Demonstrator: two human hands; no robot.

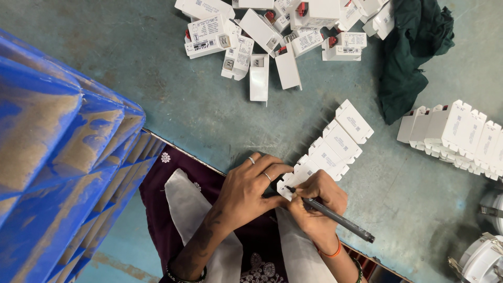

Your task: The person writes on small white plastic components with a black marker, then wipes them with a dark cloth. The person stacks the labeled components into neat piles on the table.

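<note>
My right hand [317, 202] grips a dark pen [335, 218], its tip on the near end of a small white plastic box [291, 184]. My left hand [251, 183], with rings on two fingers, rests on that box and steadies it from the left. The box is the nearest one in a slanted row of white boxes [340, 139] lying on the grey-green table [157, 89]. My lap, in dark purple cloth with a white scarf [191, 209], is below the table edge.
A loose heap of white boxes with labels [262, 31] lies at the top. A dark green cloth [411, 52] is at top right. Another packed row of white boxes [456, 133] stands at right. Stacked blue crates [57, 152] fill the left. White round parts [484, 251] sit at bottom right.
</note>
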